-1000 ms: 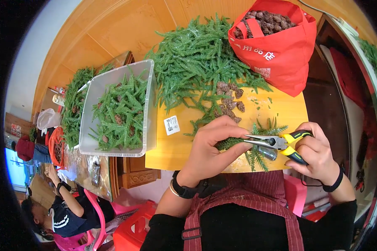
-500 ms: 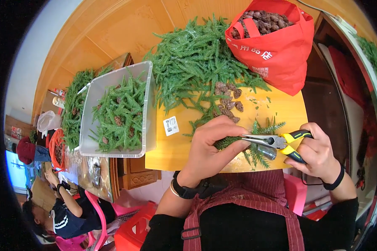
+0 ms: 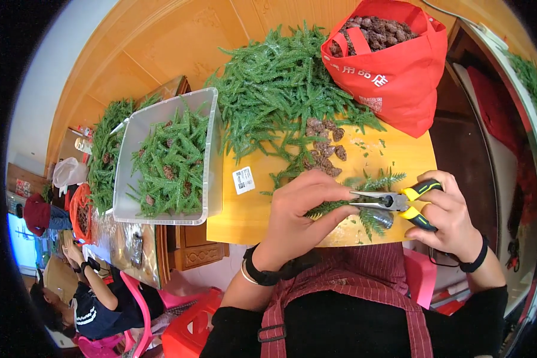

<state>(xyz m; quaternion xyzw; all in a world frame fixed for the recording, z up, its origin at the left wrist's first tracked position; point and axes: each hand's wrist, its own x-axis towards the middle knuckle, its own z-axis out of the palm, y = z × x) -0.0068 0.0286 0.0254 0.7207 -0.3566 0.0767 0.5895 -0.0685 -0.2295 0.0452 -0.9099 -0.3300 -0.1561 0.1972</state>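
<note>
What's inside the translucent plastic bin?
Green sprigs, with several brown pine cones showing among them. The floor of the bin and anything under the top layer are covered, so can't say.

I angle both forearms (image 3: 240,292) forward and inward, my left hand (image 3: 298,218) pointing right with thumb (image 3: 333,221) and forefinger (image 3: 329,190) stretched slightly apart, while my right hand (image 3: 453,218) faces it, fingers (image 3: 437,210) curled tight.
</note>
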